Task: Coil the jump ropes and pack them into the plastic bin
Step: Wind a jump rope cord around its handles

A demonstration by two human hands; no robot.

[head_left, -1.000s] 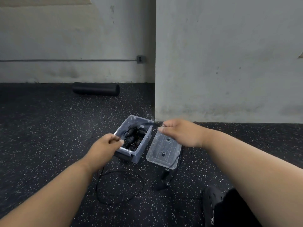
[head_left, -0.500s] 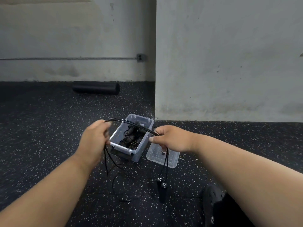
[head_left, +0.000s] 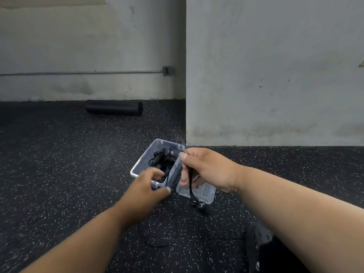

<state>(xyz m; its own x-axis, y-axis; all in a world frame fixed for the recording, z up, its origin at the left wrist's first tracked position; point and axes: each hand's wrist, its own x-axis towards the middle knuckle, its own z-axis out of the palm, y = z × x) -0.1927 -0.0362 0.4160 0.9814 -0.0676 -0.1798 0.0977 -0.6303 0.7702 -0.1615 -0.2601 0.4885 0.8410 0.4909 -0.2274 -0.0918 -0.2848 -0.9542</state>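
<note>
two hands share one jump rope (head_left: 190, 184): the right hand (head_left: 204, 170) pinches the gathered cord with handles dangling just below its fingers, the blurred left hand (head_left: 149, 191) reaches with fingers apart, grip unclear, so wind even loops before dropping them into the plastic bin (head_left: 137, 166) just beyond.

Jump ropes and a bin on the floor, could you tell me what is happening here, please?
A person is coiling a black jump rope over an open clear bin. The right hand grips the rope, its handles dangling above the lid beside the bin. The left hand, blurred, reaches toward it. Other ropes already lie in the bin.
</note>
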